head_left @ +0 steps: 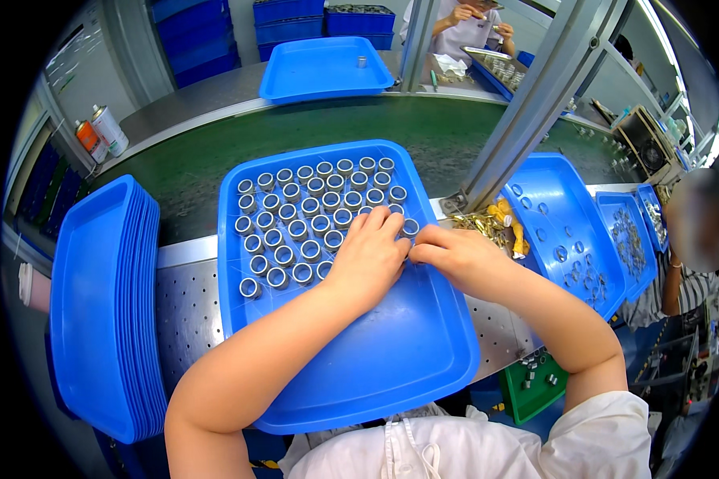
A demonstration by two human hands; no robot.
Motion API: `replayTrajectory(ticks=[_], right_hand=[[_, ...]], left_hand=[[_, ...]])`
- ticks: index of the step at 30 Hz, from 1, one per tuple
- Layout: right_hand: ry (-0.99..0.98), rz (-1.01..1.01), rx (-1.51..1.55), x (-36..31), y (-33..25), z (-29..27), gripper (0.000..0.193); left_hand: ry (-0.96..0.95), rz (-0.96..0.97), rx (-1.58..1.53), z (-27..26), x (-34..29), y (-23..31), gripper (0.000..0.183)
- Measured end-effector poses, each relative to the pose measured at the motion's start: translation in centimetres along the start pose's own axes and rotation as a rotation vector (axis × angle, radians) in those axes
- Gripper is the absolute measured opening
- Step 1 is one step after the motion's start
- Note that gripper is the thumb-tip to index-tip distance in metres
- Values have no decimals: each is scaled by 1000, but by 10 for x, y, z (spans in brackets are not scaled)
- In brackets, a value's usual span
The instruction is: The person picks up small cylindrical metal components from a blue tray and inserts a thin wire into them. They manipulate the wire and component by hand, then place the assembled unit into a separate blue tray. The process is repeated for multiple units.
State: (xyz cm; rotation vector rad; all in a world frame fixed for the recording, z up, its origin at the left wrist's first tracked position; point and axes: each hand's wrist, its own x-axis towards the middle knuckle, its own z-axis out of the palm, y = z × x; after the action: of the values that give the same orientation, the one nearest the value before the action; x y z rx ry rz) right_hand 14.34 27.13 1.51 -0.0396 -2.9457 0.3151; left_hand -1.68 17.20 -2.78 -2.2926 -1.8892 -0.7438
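In front of me lies a blue plastic tray [359,359] with rows of short metal cylinders [298,229], open ends up, over its far half. My left hand [371,254] is over the right side of these rows, its fingers bent and closed. My right hand [462,254] meets it at the tray's right edge, thumb and fingers pinched together. Whatever the fingertips of both hands hold is hidden by the fingers. One metal cylinder [410,228] stands right beside the fingertips.
Stacked blue trays [96,295] stand at left. On the right, a blue tray [563,207] holds clear rings, with brass-coloured parts [483,226] beside it. A metal post [527,104] rises near my right hand. Beyond the green belt [192,148] is another blue tray [319,68]. People work nearby.
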Motion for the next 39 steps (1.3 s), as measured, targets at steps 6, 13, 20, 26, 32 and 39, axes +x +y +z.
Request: replayTrajectory(ticks=[6, 13, 20, 26, 32, 39], right_hand=[[70, -115, -169, 4, 9, 15, 14], [89, -83, -147, 7, 6, 13, 15], [136, -21, -59, 7, -5, 2, 18], [100, -78, -30, 24, -14, 12, 18], [72, -131, -54, 43, -22, 22, 22], [99, -157, -94, 59, -21, 41, 16]], left_hand=[[-5, -29, -21, -6, -3, -3, 25], [-48, -56, -111, -29, -5, -7, 27], [-83, -245, -187, -96, -42, -36, 18], [-107, -155, -155, -88, -64, -28, 19], [-75, -225, -106, -94, -75, -35, 24], [-92, -154, -42, -78, -73, -30, 26]])
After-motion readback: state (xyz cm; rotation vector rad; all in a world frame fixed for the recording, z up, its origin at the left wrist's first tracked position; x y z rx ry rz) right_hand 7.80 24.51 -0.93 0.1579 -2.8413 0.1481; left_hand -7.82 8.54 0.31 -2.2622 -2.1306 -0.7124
